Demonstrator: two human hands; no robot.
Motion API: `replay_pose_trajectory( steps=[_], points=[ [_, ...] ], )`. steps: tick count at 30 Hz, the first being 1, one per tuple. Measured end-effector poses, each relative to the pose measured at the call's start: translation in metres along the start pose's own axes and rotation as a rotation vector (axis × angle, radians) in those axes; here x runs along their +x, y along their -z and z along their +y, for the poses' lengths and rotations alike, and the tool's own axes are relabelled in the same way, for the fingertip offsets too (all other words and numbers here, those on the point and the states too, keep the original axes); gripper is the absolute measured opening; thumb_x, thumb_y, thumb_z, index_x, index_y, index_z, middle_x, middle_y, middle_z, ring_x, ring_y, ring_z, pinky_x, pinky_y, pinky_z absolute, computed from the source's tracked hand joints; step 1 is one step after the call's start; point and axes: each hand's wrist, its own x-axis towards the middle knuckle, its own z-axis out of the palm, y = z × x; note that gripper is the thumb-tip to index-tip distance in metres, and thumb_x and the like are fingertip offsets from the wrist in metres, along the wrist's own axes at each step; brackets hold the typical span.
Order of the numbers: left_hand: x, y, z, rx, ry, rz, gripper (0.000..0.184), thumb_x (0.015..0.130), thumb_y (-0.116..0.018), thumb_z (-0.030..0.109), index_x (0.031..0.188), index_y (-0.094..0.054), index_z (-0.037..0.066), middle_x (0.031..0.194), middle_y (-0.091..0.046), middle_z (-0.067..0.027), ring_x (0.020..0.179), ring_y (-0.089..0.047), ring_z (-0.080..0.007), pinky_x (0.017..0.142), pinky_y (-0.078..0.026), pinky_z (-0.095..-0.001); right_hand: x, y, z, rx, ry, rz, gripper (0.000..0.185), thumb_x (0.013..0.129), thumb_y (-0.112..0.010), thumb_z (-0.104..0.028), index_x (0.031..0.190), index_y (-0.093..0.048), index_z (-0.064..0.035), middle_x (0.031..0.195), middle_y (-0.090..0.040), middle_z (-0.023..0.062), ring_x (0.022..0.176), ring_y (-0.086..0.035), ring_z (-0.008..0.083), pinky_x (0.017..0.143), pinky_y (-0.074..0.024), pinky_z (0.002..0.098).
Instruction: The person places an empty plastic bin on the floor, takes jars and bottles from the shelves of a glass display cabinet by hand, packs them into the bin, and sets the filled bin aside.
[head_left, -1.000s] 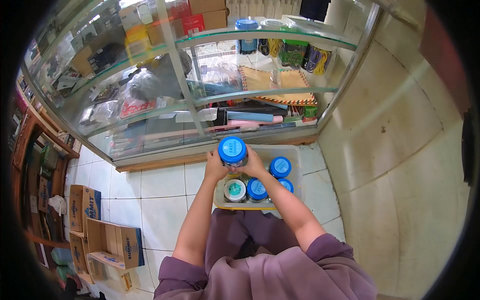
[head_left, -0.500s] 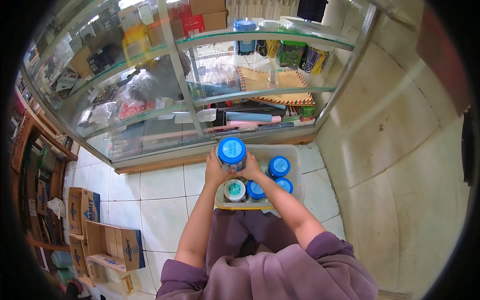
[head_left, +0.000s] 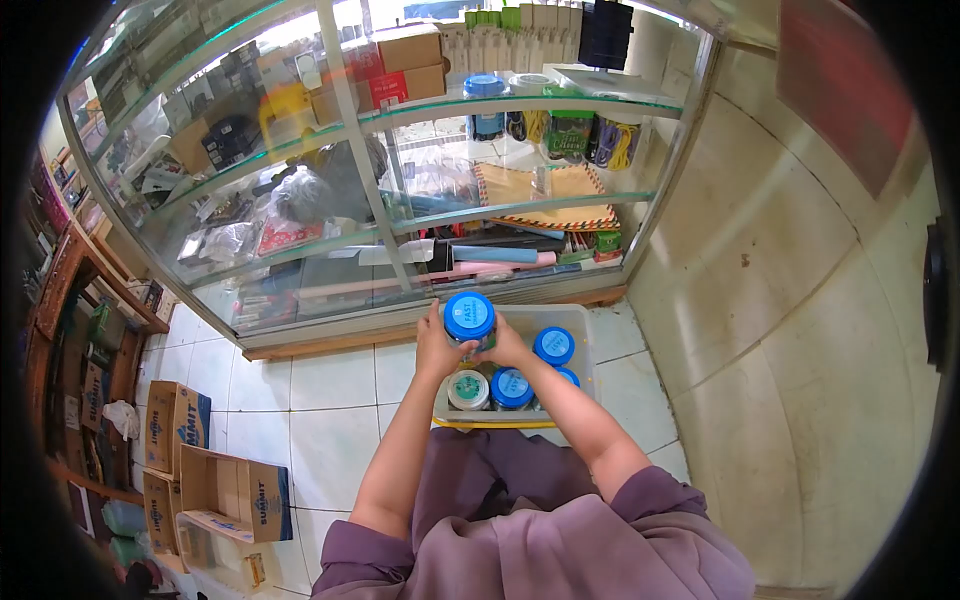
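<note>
Between my two hands is a clear plastic jar with a blue lid point(head_left: 469, 316), upright, its lid label reading "FAST". My left hand point(head_left: 438, 345) is wrapped round its left side, and my right hand point(head_left: 505, 341) grips its right side. The jar is at the back left part of a translucent plastic tub point(head_left: 588, 385) on the floor. Inside the tub stand a jar with a white and green lid point(head_left: 468, 389) and several blue-lidded jars point(head_left: 512, 388). My right forearm partly covers one of them. Whether the held jar touches the tub's bottom is hidden.
A glass display case point(head_left: 420, 290) stands just beyond the tub, with jars of cables point(head_left: 570, 133) on a shelf. To the right is a stained wall point(head_left: 760, 400). Cardboard boxes point(head_left: 235, 495) sit on the tiled floor at left, beside a wooden shelf point(head_left: 60, 310).
The view has tilted up a little, so everything appears shifted. Both hands still hold the blue-lidded jar, which stays over the back left of the tub.
</note>
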Motion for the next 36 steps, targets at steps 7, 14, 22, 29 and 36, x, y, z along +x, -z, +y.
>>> replay_pose_trajectory(
  steps=[7, 14, 22, 29, 36],
  points=[
    [0.001, 0.002, 0.016, 0.019, -0.113, 0.07, 0.099, 0.06, -0.085, 0.025, 0.138, -0.029, 0.006, 0.125, -0.041, -0.0245, 0.116, -0.046, -0.0398, 0.098, -0.04, -0.0422, -0.004, 0.03, -0.002, -0.153, -0.095, 0.02, 0.1, 0.055, -0.085, -0.022, 0.137, -0.031, -0.0062, 0.121, -0.055, 0.0217, 0.112, -0.054, 0.035, 0.093, -0.0443, 0.0407],
    [0.075, 0.041, 0.094, -0.141, -0.647, 0.328, 0.026, 0.072, -0.071, 0.014, 0.095, -0.063, 0.006, 0.102, -0.059, -0.0126, 0.1, -0.056, -0.0303, 0.088, -0.044, -0.0387, 0.049, 0.128, -0.076, -0.114, 0.241, 0.507, 0.009, 0.079, -0.058, 0.0, 0.085, -0.065, -0.0008, 0.092, -0.064, 0.0115, 0.076, -0.064, 0.02, 0.067, -0.0519, 0.0286],
    [0.301, -0.022, 0.129, -0.473, -0.341, 0.315, 0.032, 0.077, -0.065, 0.017, 0.103, -0.06, 0.0, 0.105, -0.06, -0.0208, 0.099, -0.059, -0.0319, 0.085, -0.047, -0.0381, 0.234, 0.183, -0.069, -0.149, 0.276, 0.507, 0.048, 0.076, -0.067, -0.011, 0.119, -0.049, -0.0016, 0.11, -0.058, 0.0158, 0.097, -0.06, 0.0255, 0.085, -0.0485, 0.0365],
    [0.4, -0.041, 0.104, -0.188, -0.205, 0.271, 0.066, 0.07, -0.075, 0.018, 0.126, -0.046, -0.001, 0.12, -0.054, -0.0256, 0.111, -0.051, -0.038, 0.095, -0.042, -0.0411, 0.366, 0.194, -0.045, -0.297, 0.376, 0.405, 0.109, 0.053, -0.087, -0.025, 0.139, -0.022, -0.0035, 0.133, -0.042, 0.0206, 0.123, -0.044, 0.0324, 0.099, -0.0403, 0.0367],
    [0.467, -0.022, 0.108, 0.408, -0.355, -0.379, 0.074, 0.076, -0.071, 0.036, 0.137, -0.04, 0.008, 0.139, -0.036, -0.0241, 0.128, -0.036, -0.0357, 0.111, -0.02, -0.0379, 0.415, 0.198, -0.031, -0.289, 0.268, 0.201, 0.137, 0.047, -0.087, -0.04, 0.145, 0.001, -0.0044, 0.124, -0.052, 0.0245, 0.116, -0.052, 0.0329, 0.096, -0.043, 0.037]
  ],
)
